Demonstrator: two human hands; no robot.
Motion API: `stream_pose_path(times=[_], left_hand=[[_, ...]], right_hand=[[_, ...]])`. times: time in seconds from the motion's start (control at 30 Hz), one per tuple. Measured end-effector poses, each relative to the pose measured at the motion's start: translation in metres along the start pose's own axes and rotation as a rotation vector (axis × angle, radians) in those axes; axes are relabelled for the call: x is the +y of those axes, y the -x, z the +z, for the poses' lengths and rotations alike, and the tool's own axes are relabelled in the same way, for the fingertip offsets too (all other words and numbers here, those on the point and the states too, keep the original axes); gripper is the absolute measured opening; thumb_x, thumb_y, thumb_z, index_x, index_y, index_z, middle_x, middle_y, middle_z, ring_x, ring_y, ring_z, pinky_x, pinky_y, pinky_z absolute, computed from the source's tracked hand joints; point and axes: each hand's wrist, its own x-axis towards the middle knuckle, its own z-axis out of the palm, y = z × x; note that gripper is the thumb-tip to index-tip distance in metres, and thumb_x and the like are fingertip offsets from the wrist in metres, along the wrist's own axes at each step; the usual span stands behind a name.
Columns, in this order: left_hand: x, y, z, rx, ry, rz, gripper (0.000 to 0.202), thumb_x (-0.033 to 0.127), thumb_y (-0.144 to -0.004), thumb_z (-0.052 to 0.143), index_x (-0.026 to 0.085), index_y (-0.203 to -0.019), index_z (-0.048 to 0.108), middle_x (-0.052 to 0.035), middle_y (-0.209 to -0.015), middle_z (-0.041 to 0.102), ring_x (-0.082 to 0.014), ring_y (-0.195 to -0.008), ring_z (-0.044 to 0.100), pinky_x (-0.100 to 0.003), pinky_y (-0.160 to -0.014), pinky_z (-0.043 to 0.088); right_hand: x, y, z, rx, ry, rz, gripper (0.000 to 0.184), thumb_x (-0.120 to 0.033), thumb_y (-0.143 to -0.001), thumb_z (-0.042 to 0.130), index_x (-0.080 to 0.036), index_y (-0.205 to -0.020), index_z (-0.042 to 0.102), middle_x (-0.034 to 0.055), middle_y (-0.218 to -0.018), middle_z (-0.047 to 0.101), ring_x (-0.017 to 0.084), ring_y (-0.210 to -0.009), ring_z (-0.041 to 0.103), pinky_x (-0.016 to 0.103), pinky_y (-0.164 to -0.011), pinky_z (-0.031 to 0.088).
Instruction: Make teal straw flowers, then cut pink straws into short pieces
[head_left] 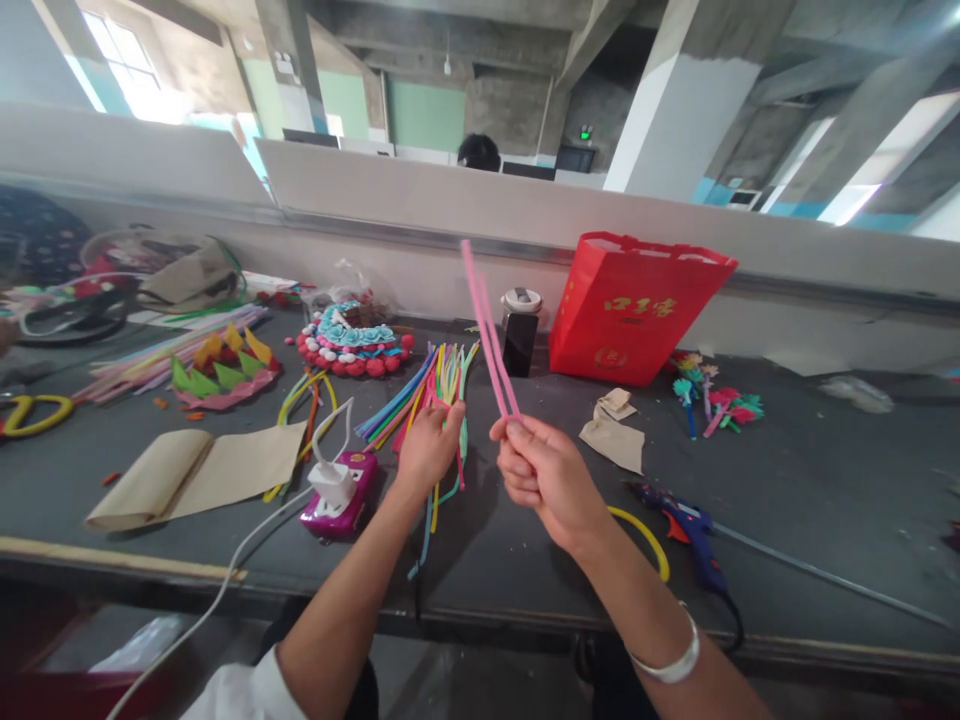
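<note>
My right hand (551, 480) is raised over the table, its fingers closed on the lower ends of two pink pipe cleaners (491, 345) that point up and slightly left. My left hand (431, 445) rests on a fanned bundle of colourful pipe cleaners (450, 370), thumb and fingers curled around some pink ones; its fingertips are partly hidden. Several loose stems stick out below that hand. To its left stands a purple power socket (362, 495) with a white charger (331, 487) plugged in. A blue glue gun (691, 535) lies to the right of my right forearm.
A red paper bag (637, 310) and a lidded cup (523, 300) with a phone (520, 343) stand at the back. Brown paper (247, 465), a leafy paper crown (225, 375), a pompom wreath (356, 345), yellow scissors (34, 413) and pipe-cleaner flowers (727, 408) lie around.
</note>
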Motion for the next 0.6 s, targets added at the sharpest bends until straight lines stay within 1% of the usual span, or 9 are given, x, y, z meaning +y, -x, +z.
stream_pose_path(times=[0.07, 0.1, 0.17, 0.2, 0.23, 0.3, 0.4, 0.47, 0.6], left_hand=[[0.004, 0.009, -0.002, 0.059, -0.088, 0.109, 0.016, 0.022, -0.076, 0.074, 0.022, -0.072, 0.059, -0.0048, -0.078, 0.061, -0.0234, -0.094, 0.061, -0.02, -0.062, 0.039], [0.007, 0.011, -0.005, 0.111, -0.172, 0.188, 0.016, 0.023, -0.075, 0.075, 0.022, -0.075, 0.059, -0.0055, -0.08, 0.06, -0.0244, -0.098, 0.059, -0.02, -0.063, 0.038], [0.011, 0.012, -0.011, 0.235, -0.464, 0.344, 0.014, 0.027, -0.079, 0.07, 0.022, -0.078, 0.057, -0.0069, -0.08, 0.059, -0.0266, -0.099, 0.058, -0.021, -0.065, 0.036], [0.013, 0.011, -0.015, 0.288, -0.623, 0.399, 0.014, 0.028, -0.082, 0.067, 0.022, -0.077, 0.055, -0.0076, -0.078, 0.059, -0.0279, -0.098, 0.058, -0.023, -0.067, 0.036], [0.014, 0.008, -0.019, 0.323, -0.754, 0.426, 0.016, 0.029, -0.084, 0.063, 0.022, -0.074, 0.053, -0.0082, -0.076, 0.059, -0.0292, -0.097, 0.059, -0.024, -0.068, 0.036], [0.016, 0.002, -0.028, 0.342, -0.872, 0.421, 0.019, 0.027, -0.084, 0.06, 0.022, -0.068, 0.051, -0.0098, -0.076, 0.059, -0.0318, -0.099, 0.058, -0.028, -0.072, 0.037], [0.014, -0.009, -0.039, 0.341, -0.915, 0.405, 0.022, 0.017, -0.079, 0.06, 0.021, -0.06, 0.049, -0.0122, -0.079, 0.06, -0.0349, -0.106, 0.055, -0.032, -0.08, 0.039], [0.01, -0.014, -0.042, 0.331, -0.946, 0.396, 0.024, 0.014, -0.076, 0.06, 0.021, -0.055, 0.049, -0.0133, -0.079, 0.06, -0.0363, -0.108, 0.053, -0.034, -0.084, 0.039], [0.002, -0.02, -0.04, 0.301, -0.979, 0.414, 0.016, 0.019, -0.075, 0.063, 0.02, -0.059, 0.058, -0.0139, -0.088, 0.06, -0.0377, -0.113, 0.05, -0.037, -0.089, 0.039]], right_hand=[[0.001, -0.004, -0.006, 0.026, 0.012, -0.011, 0.02, -0.039, -0.082, 0.065, -0.019, -0.082, 0.06, -0.0099, -0.053, 0.032, 0.005, -0.041, 0.018, 0.018, -0.036, 0.014], [0.002, -0.005, -0.008, 0.038, 0.02, -0.015, 0.021, -0.039, -0.082, 0.065, -0.019, -0.082, 0.06, -0.01, -0.053, 0.032, 0.005, -0.041, 0.018, 0.018, -0.036, 0.015], [0.005, -0.007, -0.012, 0.063, 0.042, -0.029, 0.022, -0.04, -0.081, 0.065, -0.019, -0.083, 0.059, -0.01, -0.052, 0.033, 0.005, -0.041, 0.019, 0.018, -0.036, 0.015], [0.006, -0.007, -0.014, 0.073, 0.054, -0.038, 0.022, -0.041, -0.081, 0.066, -0.019, -0.083, 0.059, -0.0099, -0.052, 0.033, 0.005, -0.041, 0.019, 0.018, -0.036, 0.016], [0.006, -0.007, -0.015, 0.083, 0.063, -0.048, 0.023, -0.041, -0.081, 0.066, -0.019, -0.083, 0.059, -0.0099, -0.053, 0.034, 0.005, -0.041, 0.02, 0.018, -0.036, 0.016], [0.006, -0.007, -0.019, 0.094, 0.068, -0.061, 0.022, -0.04, -0.08, 0.066, -0.019, -0.083, 0.059, -0.0098, -0.053, 0.035, 0.005, -0.041, 0.021, 0.018, -0.036, 0.017], [0.005, -0.006, -0.026, 0.104, 0.063, -0.081, 0.022, -0.04, -0.081, 0.067, -0.02, -0.084, 0.06, -0.0097, -0.053, 0.035, 0.005, -0.041, 0.021, 0.018, -0.036, 0.018], [0.004, -0.006, -0.03, 0.104, 0.06, -0.092, 0.021, -0.04, -0.081, 0.066, -0.019, -0.085, 0.061, -0.0094, -0.054, 0.035, 0.005, -0.041, 0.022, 0.017, -0.036, 0.018], [0.003, -0.008, -0.036, 0.105, 0.058, -0.096, 0.022, -0.04, -0.082, 0.066, -0.019, -0.086, 0.062, -0.0092, -0.054, 0.036, 0.005, -0.042, 0.023, 0.017, -0.036, 0.018]])
